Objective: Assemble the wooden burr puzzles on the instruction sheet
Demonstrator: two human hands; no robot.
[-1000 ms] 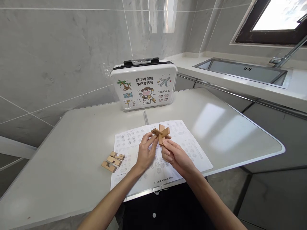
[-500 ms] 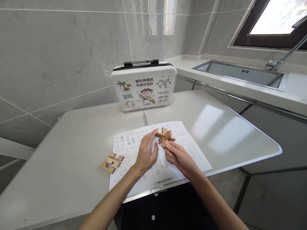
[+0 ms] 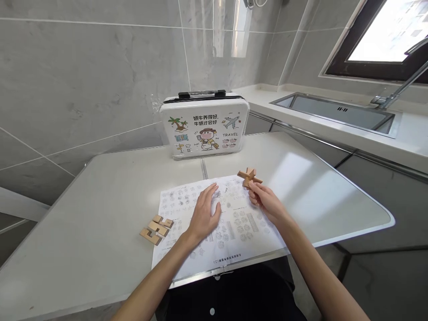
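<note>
My right hand [image 3: 266, 203] pinches the lower end of a partly joined wooden burr puzzle [image 3: 249, 177], its notched sticks crossing one another. It is held above the upper right part of a printed sheet [image 3: 200, 243]. My left hand [image 3: 203, 214] lies on the sheet with fingers stretched out and thumb apart, holding nothing. Left of that hand, several loose notched wooden puzzle pieces [image 3: 158, 228] lie side by side, partly over the sheet's left edge. Rows of small diagrams cover the paper.
A white suitcase [image 3: 205, 127] with cartoon prints and a black handle stands at the back of the folding table [image 3: 110, 214]. To the right, a counter carries a steel sink [image 3: 334, 113] and a faucet [image 3: 384, 100]. A grey tiled wall [image 3: 93, 80] rises behind.
My right hand has carried the burr puzzle right and away from my left hand, turning it a little. My left hand stays almost in place. The view has tilted up slightly.
</note>
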